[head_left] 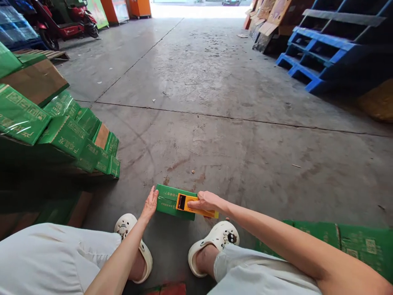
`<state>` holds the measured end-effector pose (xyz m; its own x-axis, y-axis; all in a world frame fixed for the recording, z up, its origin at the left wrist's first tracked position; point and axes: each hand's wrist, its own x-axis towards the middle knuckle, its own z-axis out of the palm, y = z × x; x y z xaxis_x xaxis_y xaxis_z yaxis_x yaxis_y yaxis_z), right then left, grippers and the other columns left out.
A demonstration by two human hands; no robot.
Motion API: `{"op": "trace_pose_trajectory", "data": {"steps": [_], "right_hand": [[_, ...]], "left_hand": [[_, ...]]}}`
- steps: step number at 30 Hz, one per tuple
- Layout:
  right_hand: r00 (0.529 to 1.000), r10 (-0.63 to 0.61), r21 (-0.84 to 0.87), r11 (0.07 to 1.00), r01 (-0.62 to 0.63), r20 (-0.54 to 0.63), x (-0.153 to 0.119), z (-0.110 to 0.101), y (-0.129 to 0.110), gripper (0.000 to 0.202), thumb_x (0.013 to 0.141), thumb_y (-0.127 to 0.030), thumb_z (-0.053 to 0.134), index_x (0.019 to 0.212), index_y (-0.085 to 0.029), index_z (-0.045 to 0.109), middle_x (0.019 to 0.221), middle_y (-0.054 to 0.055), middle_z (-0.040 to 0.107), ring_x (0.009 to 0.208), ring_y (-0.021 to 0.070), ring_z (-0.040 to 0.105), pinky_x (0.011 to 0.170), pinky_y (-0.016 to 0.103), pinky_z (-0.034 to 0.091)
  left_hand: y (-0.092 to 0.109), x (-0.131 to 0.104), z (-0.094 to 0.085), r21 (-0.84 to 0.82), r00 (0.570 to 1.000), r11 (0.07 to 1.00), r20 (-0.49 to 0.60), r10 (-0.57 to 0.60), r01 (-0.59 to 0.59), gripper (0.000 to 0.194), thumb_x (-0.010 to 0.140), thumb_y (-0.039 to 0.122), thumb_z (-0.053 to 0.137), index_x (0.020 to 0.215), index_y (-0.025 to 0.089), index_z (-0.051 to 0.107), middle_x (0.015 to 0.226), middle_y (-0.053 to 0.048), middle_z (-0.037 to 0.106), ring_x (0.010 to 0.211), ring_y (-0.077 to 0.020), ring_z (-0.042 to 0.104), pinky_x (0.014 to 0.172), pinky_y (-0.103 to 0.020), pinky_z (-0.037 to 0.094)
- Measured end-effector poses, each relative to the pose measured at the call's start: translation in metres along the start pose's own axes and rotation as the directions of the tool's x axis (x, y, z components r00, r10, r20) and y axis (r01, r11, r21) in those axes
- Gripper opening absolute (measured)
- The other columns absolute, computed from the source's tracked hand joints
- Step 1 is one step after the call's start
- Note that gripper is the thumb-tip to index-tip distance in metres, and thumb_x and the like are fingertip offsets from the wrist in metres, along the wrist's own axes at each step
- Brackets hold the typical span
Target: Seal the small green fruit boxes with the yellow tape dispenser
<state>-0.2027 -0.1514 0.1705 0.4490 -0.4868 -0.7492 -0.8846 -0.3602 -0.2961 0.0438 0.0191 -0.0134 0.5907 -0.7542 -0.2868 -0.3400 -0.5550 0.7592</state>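
A small green cardboard box (167, 201) with pale printed characters lies on the floor between my feet. My left hand (150, 203) rests against its left end, fingers stretched out along the edge rather than wrapped round it. In my right hand (207, 200) is a yellow handheld tool (198, 208) with a dark rectangular window at its left end; its exact kind is unclear. That tool lies across the right part of the box's top, and my fingers close round its far side. The face of the box beneath the tool is hidden.
Green boxes (66, 137) are stacked at the left. More green boxes (353, 241) lie at the lower right, beside my right leg. Blue pallets (325, 45) and cardboard (279, 18) stand at the far right. A red scooter (67, 28) is parked at the far left.
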Motion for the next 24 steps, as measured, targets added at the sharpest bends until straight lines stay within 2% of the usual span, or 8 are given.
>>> {"op": "trace_pose_trajectory", "data": {"steps": [3,6,8,9,12,17,20,24], "right_hand": [[1.0,0.011,-0.021,1.0,-0.011,0.001,-0.003,-0.001,-0.005,0.056,0.083,-0.072,0.066,0.085,-0.017,0.075,0.078,0.011,0.075,0.074,0.0257,0.073,0.062,0.028,0.047],[1.0,0.011,-0.026,1.0,-0.01,0.01,-0.007,-0.004,-0.008,0.059,0.081,-0.074,0.068,0.09,-0.016,0.078,0.076,0.011,0.075,0.077,0.0274,0.074,0.064,0.029,0.049],[1.0,0.006,-0.018,1.0,-0.006,0.023,-0.01,-0.006,-0.007,0.062,0.08,-0.076,0.068,0.092,-0.016,0.079,0.075,0.011,0.075,0.077,0.0277,0.074,0.065,0.029,0.049],[1.0,0.002,-0.011,1.0,-0.002,0.028,-0.012,-0.007,-0.006,0.063,0.081,-0.077,0.067,0.093,-0.016,0.079,0.075,0.011,0.075,0.077,0.0273,0.074,0.065,0.029,0.049],[1.0,-0.017,0.011,1.0,0.017,0.025,-0.016,-0.005,-0.002,0.064,0.082,-0.078,0.065,0.095,-0.016,0.079,0.075,0.01,0.075,0.078,0.0258,0.073,0.065,0.027,0.047],[0.996,-0.088,0.03,0.996,0.088,0.02,-0.015,-0.001,0.012,0.068,0.078,-0.08,0.069,0.092,-0.015,0.078,0.077,0.009,0.073,0.073,0.0239,0.069,0.059,0.027,0.043],[0.992,-0.087,0.053,0.995,0.082,0.094,-0.016,-0.01,0.036,0.065,0.073,-0.08,0.074,0.077,-0.016,0.076,0.069,0.005,0.068,0.068,0.0214,0.065,0.057,0.027,0.04],[0.989,0.062,-0.017,0.998,-0.061,0.136,-0.029,-0.032,0.082,0.059,0.075,-0.072,0.078,0.07,-0.014,0.073,0.066,0.004,0.067,0.066,0.0177,0.062,0.061,0.027,0.038]], "left_hand": [[0.011,-0.008,-0.006,0.248,0.979,0.952,-0.051,0.199,-0.18,0.067,0.107,0.044,0.034,0.168,0.019,0.03,0.173,-0.014,0.032,0.164,-0.0285,0.018,0.131,-0.053,0.024],[0.03,-0.021,-0.007,0.408,0.858,0.755,0.268,0.439,-0.514,0.076,0.1,0.035,0.045,0.171,0.022,0.021,0.177,-0.011,0.021,0.166,-0.0281,0.007,0.133,-0.056,0.01],[0.043,-0.028,-0.003,0.413,0.73,0.612,0.501,0.465,-0.674,0.098,0.089,0.041,0.061,0.172,0.021,0.013,0.178,-0.013,0.014,0.166,-0.0327,0.004,0.132,-0.058,0.005],[0.048,-0.03,0.001,0.423,0.695,0.566,0.561,0.451,-0.708,0.111,0.083,0.046,0.07,0.172,0.02,0.01,0.178,-0.016,0.01,0.165,-0.0363,0.002,0.131,-0.061,0.003],[0.058,-0.03,0.011,0.504,0.712,0.509,0.565,0.417,-0.698,0.139,0.065,0.056,0.086,0.172,0.018,0.006,0.178,-0.02,0.006,0.164,-0.0442,-0.001,0.129,-0.066,0.0],[0.058,-0.025,0.015,0.544,0.724,0.478,0.526,0.446,-0.69,0.141,0.065,0.054,0.092,0.173,0.023,0.007,0.177,-0.018,0.016,0.164,-0.0436,0.006,0.13,-0.064,0.002],[0.055,-0.025,0.013,0.543,0.723,0.478,0.53,0.443,-0.691,0.141,0.065,0.053,0.093,0.173,0.023,0.007,0.177,-0.018,0.017,0.164,-0.0432,0.007,0.13,-0.064,0.002],[0.056,-0.026,0.012,0.528,0.721,0.492,0.534,0.442,-0.692,0.144,0.062,0.05,0.095,0.173,0.022,0.007,0.177,-0.019,0.019,0.164,-0.0437,0.008,0.13,-0.063,0.0]]}}
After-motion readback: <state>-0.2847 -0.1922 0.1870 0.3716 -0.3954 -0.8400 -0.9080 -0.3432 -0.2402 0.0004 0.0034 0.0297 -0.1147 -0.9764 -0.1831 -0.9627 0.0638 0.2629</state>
